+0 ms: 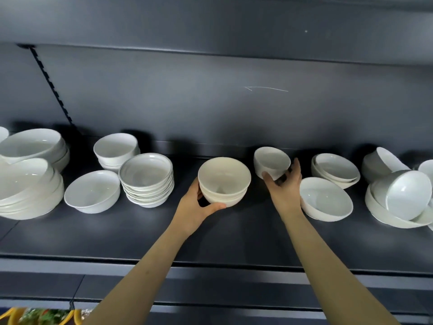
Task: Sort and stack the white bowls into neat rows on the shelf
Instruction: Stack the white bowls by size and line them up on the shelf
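1. On the dark shelf (234, 235), the sorting is sitting roughly midway, by my judgement: several piles are already standing on the left, while the right side is lying loose.
2. Left hand (195, 207) is closing round a short stack of deep bowls (223, 181) at the centre, thumb under the front, fingers behind.
3. Right hand (284, 184) is cupping a tilted small bowl (271, 161) just right of that stack, thumb on its near wall; it is probably heading onto the stack.
4. Already piled: a rimmed stack (147, 179), a rear stack (116, 147) and wide shallow bowls (30, 184) at far left.
5. Waiting for sorting: a single bowl (92, 191), another single bowl (325, 199) beside the right wrist, shallow dishes (336, 170), and a tumbled heap (400, 195) with one bowl lying on its side.
6. All the bowls are looking like glossy white glazed ceramic, round and smooth; the shelf is showing a matte, dark metal-like surface.
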Demonstrator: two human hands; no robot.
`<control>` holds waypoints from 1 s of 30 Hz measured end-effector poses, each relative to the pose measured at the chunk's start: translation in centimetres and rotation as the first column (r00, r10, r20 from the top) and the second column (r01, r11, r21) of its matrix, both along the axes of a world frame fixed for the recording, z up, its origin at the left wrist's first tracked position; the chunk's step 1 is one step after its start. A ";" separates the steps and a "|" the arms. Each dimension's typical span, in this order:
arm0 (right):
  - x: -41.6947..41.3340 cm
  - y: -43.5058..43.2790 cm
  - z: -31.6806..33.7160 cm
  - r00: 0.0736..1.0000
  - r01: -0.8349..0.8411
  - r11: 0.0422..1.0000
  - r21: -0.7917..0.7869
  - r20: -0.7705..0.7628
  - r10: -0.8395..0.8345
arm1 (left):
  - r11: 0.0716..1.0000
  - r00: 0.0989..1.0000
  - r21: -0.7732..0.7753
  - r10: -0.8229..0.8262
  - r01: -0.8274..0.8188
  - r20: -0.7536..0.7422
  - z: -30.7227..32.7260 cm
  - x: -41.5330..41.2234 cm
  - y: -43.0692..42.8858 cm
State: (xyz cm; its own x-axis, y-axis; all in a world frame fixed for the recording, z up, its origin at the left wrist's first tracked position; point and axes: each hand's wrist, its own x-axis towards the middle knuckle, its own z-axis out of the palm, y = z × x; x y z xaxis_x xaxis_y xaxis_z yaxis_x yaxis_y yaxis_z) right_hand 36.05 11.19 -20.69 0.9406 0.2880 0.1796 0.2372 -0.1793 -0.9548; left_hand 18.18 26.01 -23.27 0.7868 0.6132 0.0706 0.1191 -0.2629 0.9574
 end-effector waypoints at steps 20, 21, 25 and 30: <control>6.1 3.7 5.0 0.999 0.026 0.917 -0.398 -0.026 -0.040 | 0.997 0.998 -0.060 0.058 -0.057 0.011 0.1 0.7 0.6; 6.0 3.5 5.8 1.000 0.025 0.928 -0.371 -0.007 -0.030 | 0.997 0.998 -0.042 0.058 -0.058 0.016 0.2 0.8 0.4; 4.7 3.6 9.0 0.994 -0.048 0.959 -0.278 0.079 0.073 | 1.000 1.000 -0.001 0.030 -0.030 -0.006 0.4 0.3 -0.3; 1.0 5.5 12.4 0.970 -0.205 0.965 -0.163 0.095 0.222 | 1.000 0.995 -0.005 0.017 -0.017 -0.094 -0.1 -6.6 -0.1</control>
State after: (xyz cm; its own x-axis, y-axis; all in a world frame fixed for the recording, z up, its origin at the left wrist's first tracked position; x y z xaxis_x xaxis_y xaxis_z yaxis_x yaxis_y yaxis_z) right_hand 37.05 16.71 -8.24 0.8308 0.5119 0.2185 0.3886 -0.2524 -0.8862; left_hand 11.60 25.91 -23.41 0.7793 0.6266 -0.0070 0.2128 -0.2542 0.9435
